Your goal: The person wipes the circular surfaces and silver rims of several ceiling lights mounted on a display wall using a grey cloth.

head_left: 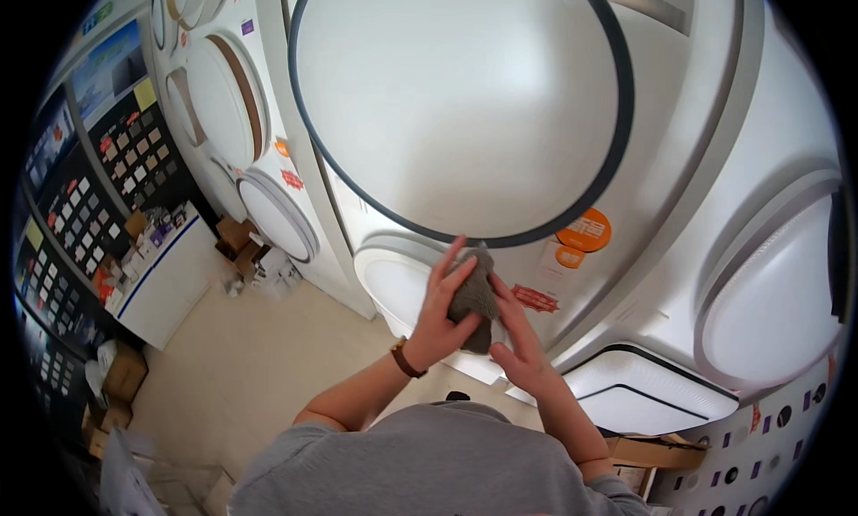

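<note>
A grey-brown cloth [474,296] is bunched between my two hands, just below a large round ceiling lamp [462,114] with a dark rim. My left hand [437,308] grips the cloth from the left, its thumb across the lower part and its fingers near the lamp's lower rim. From the right, my right hand [526,355] has its fingers against the cloth's edge, while its thumb stands apart. Behind my hands, a smaller round white lamp [395,281] is partly hidden.
Orange round stickers [584,231] and a red tag [535,298] sit on the white panel. A square lamp [650,389] and a round lamp [764,301] are mounted at right. At left are a white counter [167,281], cardboard boxes [124,372] and sample boards [137,154].
</note>
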Motion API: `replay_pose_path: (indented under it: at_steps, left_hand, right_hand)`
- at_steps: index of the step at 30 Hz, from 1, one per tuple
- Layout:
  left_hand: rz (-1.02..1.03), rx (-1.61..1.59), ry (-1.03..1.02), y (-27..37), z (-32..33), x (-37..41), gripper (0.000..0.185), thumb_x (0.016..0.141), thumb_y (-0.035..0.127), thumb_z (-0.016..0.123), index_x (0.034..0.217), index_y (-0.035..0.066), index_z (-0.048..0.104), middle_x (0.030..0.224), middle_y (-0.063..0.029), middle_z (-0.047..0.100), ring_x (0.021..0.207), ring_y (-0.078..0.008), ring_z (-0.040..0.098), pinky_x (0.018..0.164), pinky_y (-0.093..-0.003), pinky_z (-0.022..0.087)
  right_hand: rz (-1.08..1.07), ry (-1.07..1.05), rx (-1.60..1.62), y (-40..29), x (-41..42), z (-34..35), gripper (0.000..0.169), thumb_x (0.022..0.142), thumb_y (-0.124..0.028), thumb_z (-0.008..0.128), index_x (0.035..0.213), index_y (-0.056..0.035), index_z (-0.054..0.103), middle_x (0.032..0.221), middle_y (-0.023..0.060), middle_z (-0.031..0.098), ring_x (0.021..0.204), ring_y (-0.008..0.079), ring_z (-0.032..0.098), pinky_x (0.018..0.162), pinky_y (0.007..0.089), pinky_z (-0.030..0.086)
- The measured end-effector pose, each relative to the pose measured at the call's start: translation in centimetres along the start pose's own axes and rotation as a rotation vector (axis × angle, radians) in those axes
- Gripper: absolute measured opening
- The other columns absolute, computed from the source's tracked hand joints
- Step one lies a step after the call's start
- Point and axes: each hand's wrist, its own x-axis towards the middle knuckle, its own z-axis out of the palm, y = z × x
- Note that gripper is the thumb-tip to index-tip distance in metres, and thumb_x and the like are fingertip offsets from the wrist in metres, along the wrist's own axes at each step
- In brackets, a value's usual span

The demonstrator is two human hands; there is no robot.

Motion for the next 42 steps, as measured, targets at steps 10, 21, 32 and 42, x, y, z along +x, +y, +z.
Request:
replay_pose_path:
  at_steps: [10,21,32,42]
  left_hand:
    - [0.293,0.449,0.457,-5.2,-12.6,19.7,0.069,0.086,0.004,0.063,0.146,-0.003,0.031,0.146,-0.0238,0.032,0.134,-0.0377,0.034,0.110,-0.0452,0.032]
    - [1.078,0.633,-0.188,-3.8,-4.1,18.6,0.049,0.076,0.005,0.066,0.123,0.016,0.065,0.147,-0.0168,0.045,0.133,-0.0366,0.044,0.110,-0.0496,0.035]
    - [0.394,0.440,0.698,-5.7,-16.1,29.5,0.043,0.096,0.013,0.055,0.138,0.003,0.052,0.139,-0.0190,0.035,0.126,-0.0338,0.042,0.107,-0.0421,0.037]
    - [0.976,0.490,0.191,-0.1,-7.3,29.1,0.030,0.080,0.005,0.063,0.109,0.010,0.068,0.127,-0.0141,0.060,0.116,-0.0361,0.056,0.098,-0.0481,0.045]
  right_hand:
    - [0.123,0.599,-0.873,0.8,3.8,3.2,0.052,0.082,-0.001,0.066,0.133,-0.0105,0.058,0.156,0.0196,0.032,0.145,0.0410,0.029,0.114,0.0509,0.030]
    - [0.167,0.546,-1.252,-0.1,6.6,1.1,0.058,0.085,-0.004,0.062,0.140,-0.0158,0.052,0.157,0.0133,0.031,0.143,0.0371,0.032,0.115,0.0567,0.025]
    - [0.192,0.460,-1.237,-0.3,6.4,0.6,0.060,0.086,-0.005,0.062,0.144,-0.0142,0.047,0.159,0.0145,0.027,0.144,0.0344,0.031,0.116,0.0575,0.024]
    - [0.201,0.420,-1.272,-0.1,6.0,0.2,0.062,0.086,-0.006,0.062,0.145,-0.0146,0.045,0.160,0.0139,0.024,0.146,0.0319,0.029,0.116,0.0597,0.021]
